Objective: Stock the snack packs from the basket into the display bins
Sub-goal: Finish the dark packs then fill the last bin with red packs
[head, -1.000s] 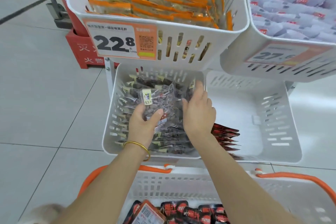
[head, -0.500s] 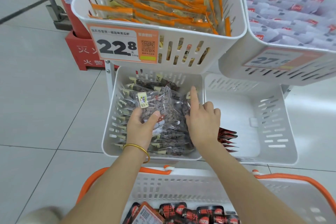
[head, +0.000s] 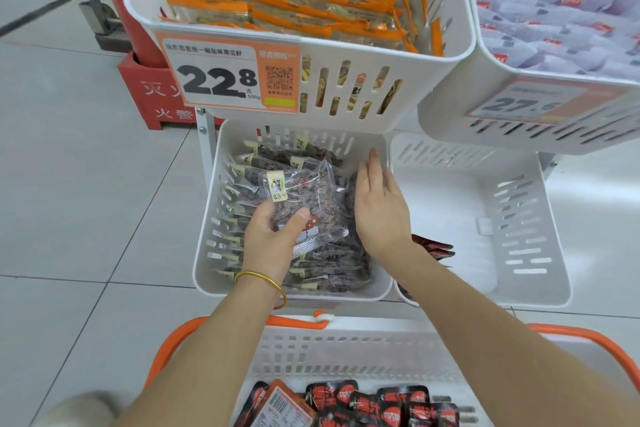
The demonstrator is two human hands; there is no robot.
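Snack pack (head: pixel 306 203) sits gripped in the left hand (head: pixel 272 241), long axis pointing away from the person, above the lower bin (head: pixel 204 263); the right hand (head: pixel 379 215), flat and straight-fingered, lies just beside its right edge.

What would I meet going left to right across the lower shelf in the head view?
Left hand → clear snack pack it grips → right hand → red packs → white bin, its slotted right wall.

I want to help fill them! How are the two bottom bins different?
The lower left bin is crammed with clear packs; the lower right bin holds only a few red packs. The left hand and right hand are in the left bin, neither in the right. Both are white, slotted.
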